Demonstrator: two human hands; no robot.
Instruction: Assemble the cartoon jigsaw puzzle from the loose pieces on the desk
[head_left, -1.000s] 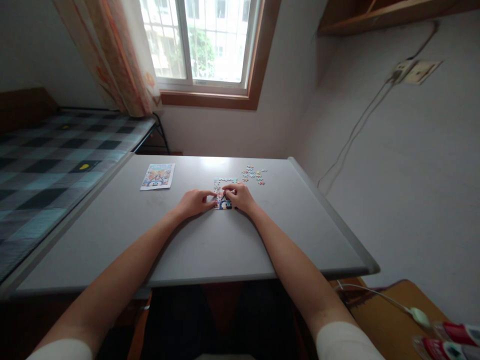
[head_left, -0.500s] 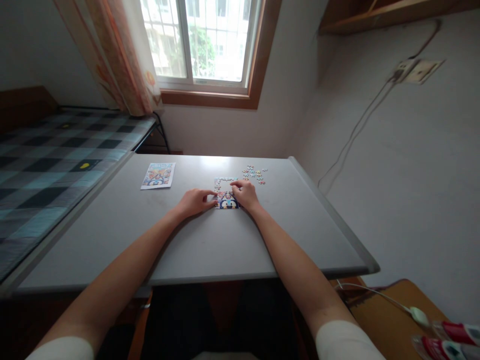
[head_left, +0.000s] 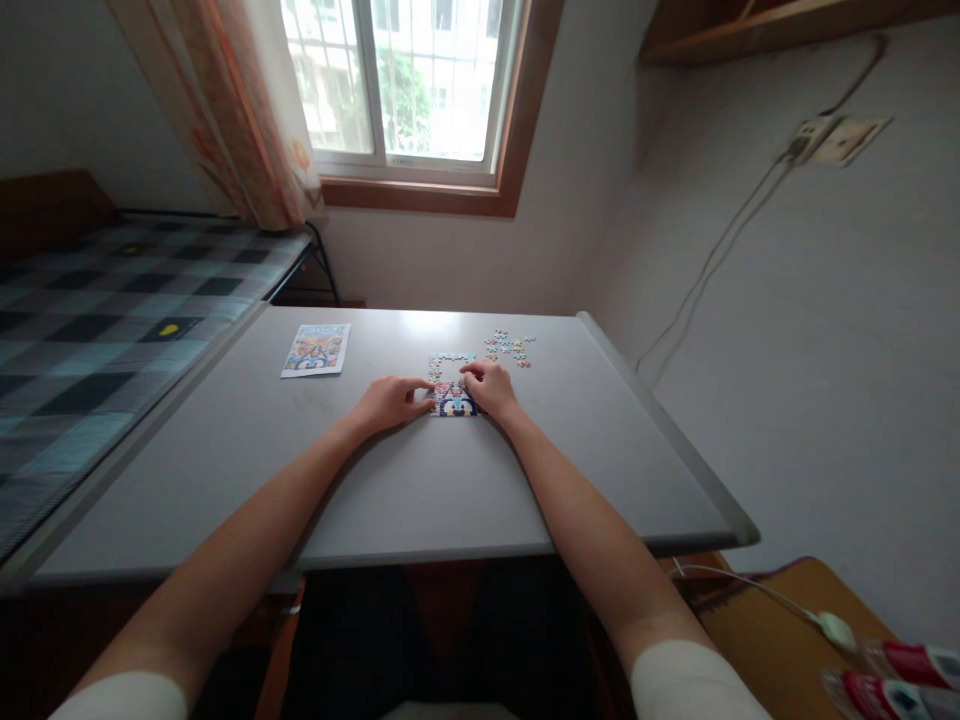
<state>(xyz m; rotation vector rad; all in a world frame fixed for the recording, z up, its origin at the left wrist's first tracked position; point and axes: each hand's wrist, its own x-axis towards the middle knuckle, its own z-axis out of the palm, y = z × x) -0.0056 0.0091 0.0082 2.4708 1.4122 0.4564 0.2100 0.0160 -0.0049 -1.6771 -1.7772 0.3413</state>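
Note:
A partly assembled jigsaw puzzle (head_left: 454,406) lies on the grey table, its lower part filled with a blue-and-white picture. Its upper part is a frame of joined pieces around a bare gap. My left hand (head_left: 390,402) rests at the puzzle's left edge, thumb and index finger apart and touching it. Over the right side of the puzzle, my right hand (head_left: 489,388) is closed in a pinch, fingertips at the inner edge of the gap. Whatever is between those fingertips is too small to make out. Several loose puzzle pieces (head_left: 507,347) are scattered beyond my right hand.
A printed picture sheet (head_left: 316,350) lies at the table's back left. The grey table (head_left: 420,490) has a raised rim on its right. A bed with a checked cover (head_left: 150,300) stands left, a wooden stool (head_left: 765,610) with bottles (head_left: 892,690) at lower right.
Almost nothing differs. Both hands keep their places at the puzzle, and the view has shifted very slightly.

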